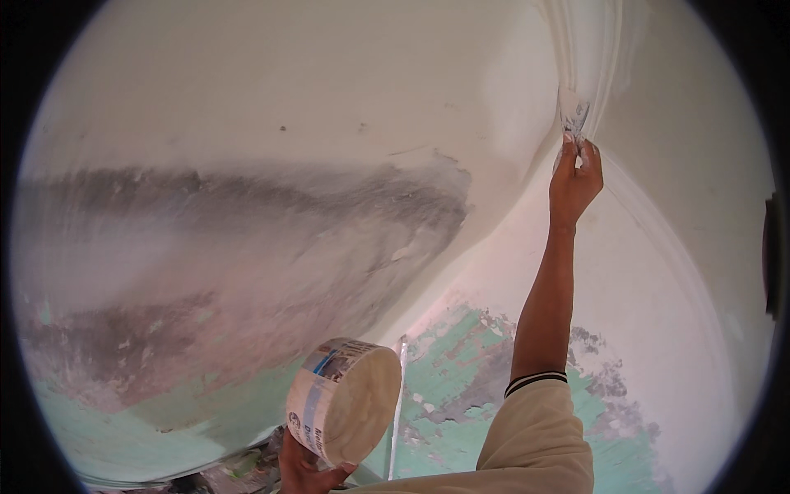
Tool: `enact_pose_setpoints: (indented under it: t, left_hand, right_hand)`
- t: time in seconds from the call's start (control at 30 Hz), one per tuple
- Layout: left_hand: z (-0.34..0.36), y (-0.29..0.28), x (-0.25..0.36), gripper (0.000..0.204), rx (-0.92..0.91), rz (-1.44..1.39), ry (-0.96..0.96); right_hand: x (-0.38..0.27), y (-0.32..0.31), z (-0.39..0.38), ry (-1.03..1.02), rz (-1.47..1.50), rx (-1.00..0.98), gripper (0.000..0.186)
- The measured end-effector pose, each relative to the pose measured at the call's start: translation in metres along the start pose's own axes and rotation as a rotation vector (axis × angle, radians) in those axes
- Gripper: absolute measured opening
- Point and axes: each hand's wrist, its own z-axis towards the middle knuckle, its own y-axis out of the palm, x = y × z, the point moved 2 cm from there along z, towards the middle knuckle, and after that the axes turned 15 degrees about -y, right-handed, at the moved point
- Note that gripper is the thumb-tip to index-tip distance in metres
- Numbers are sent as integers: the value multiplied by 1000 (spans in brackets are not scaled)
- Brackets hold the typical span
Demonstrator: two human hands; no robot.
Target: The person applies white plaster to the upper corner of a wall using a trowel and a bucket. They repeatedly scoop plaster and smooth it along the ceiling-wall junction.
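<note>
My right hand is raised high on a stretched arm, its fingers closed round the handle of a putty knife. The blade, smeared with whitish filler, lies against the corner where the wall surfaces and the ceiling come together. Low in the view, my left hand grips a round plastic tub from below. The tub is tilted, its open mouth facing right, and pale filler coats the inside. Part of the left hand is hidden behind the tub.
Smooth white filler covers the wall around my right arm. Below it, flaking green paint and grey patches show. A dark, stained band crosses the left surface. A dark object sits at the right rim; clutter lies at the bottom.
</note>
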Motion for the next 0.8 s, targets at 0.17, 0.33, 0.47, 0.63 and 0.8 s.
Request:
enact_pose_setpoints:
  t: [0.17, 0.33, 0.47, 0.63, 0.8]
  left_hand:
    - [1, -10, -9, 109, 50, 99, 36]
    - [4, -10, -8, 110, 51, 101, 45]
    - [4, -11, -14, 109, 59, 100, 51]
    - [2, -13, -17, 109, 41, 118, 36]
    - [-1, -6, -10, 110, 45, 29, 5]
  right_hand:
    - [12, -5, -34, 176, 76, 28, 20]
    - [-53, 1, 8, 215, 262, 104, 17]
    - [-70, 3, 33, 7, 175, 94, 16]
    - [-35, 0, 17, -29, 49, 97, 18]
    - [1, -1, -13, 153, 104, 60, 23]
